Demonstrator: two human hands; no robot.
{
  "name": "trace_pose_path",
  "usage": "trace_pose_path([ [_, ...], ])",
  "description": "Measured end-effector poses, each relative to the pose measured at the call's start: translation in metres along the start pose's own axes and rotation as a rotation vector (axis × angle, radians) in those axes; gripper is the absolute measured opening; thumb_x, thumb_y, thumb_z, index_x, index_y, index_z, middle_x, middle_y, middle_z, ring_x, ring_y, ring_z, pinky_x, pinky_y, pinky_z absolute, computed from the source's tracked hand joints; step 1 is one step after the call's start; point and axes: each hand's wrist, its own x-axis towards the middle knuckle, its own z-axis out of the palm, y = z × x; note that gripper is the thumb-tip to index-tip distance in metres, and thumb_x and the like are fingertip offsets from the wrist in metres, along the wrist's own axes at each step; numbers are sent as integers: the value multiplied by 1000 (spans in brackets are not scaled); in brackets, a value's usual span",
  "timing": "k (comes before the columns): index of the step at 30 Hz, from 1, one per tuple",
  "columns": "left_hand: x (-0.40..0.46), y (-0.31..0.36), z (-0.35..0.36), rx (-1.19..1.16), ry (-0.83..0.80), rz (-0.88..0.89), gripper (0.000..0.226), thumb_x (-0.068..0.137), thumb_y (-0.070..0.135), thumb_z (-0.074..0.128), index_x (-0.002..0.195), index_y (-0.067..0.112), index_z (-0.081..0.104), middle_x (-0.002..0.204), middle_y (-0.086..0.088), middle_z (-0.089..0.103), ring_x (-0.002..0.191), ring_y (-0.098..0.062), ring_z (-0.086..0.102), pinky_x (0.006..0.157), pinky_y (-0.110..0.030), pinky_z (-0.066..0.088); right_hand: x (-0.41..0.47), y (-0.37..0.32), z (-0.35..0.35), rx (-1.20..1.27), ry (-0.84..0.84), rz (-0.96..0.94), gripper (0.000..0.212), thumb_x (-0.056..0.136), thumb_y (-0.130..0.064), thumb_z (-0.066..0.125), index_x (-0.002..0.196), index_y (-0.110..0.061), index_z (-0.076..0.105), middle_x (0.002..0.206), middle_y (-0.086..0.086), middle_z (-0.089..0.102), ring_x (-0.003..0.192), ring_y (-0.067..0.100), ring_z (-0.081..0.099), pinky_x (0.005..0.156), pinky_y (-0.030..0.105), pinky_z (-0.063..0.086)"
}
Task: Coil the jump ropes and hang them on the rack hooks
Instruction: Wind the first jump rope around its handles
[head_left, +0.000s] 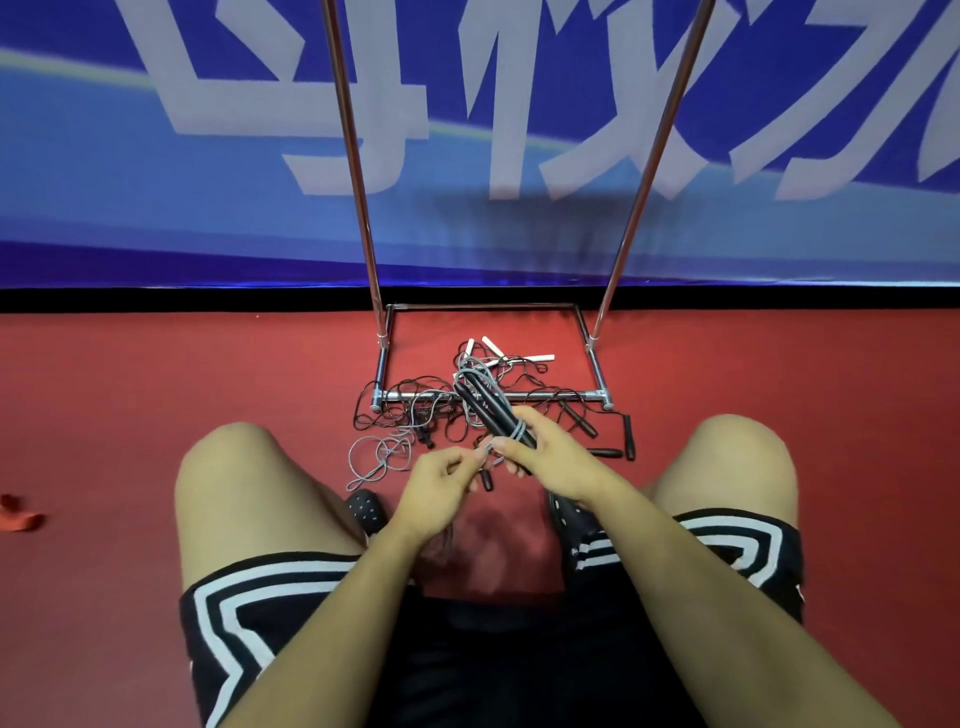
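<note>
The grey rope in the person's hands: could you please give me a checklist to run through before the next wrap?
1. Right hand grips the black handles: ok.
2. Left hand pinches the grey rope: ok.
3. Cord wound round the handles: ok, begun.
4. Loose grey cord free of the floor tangle: cannot tell.
5. Rack hooks in view: not ok, only the rack poles and base show.

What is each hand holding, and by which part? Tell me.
Right hand grips the black handles near their lower ends, grey cord wrapped round them. Left hand pinches that cord's loose end.
</note>
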Motion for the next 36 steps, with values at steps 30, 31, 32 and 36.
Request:
trace_pose_path([
  [30, -6, -5, -5, -41, -71, -47, 59, 105, 45, 53, 54, 24, 32, 57, 1, 24, 55, -18, 15, 53, -33, 13, -6, 3, 16, -166, 55, 25, 36, 91, -20, 77, 124, -20, 63, 113, -2, 74, 107, 18, 69, 96, 35, 54],
  [31, -7, -3, -6, -49, -68, -61, 59, 103, 48, 54, 54, 22, 33, 57, 0, 24, 55, -18, 14, 53, -32, 13, -6, 2, 18, -206, 71, 11, 38, 90, -24, 78, 125, -22, 65, 111, -5, 74, 103, 15, 70, 94, 32, 53],
  [32, -8, -1, -7, -51, -64, -73, 60, 102, 52, 54, 56, 18, 35, 58, -3, 24, 55, -18, 15, 52, -31, 14, -7, 0, 19, -250, 87, -6, 39, 89, -27, 80, 126, -25, 66, 110, -8, 75, 101, 12, 69, 93, 29, 53],
  [36, -10, 1, -7, 12, -31, -124, 64, 97, 64, 51, 56, 17, 36, 60, -9, 31, 51, -16, 20, 47, -25, 20, -9, -5, 27, -477, 118, -45, 46, 87, -39, 80, 131, -35, 67, 107, -10, 76, 89, 12, 64, 80, 26, 46],
])
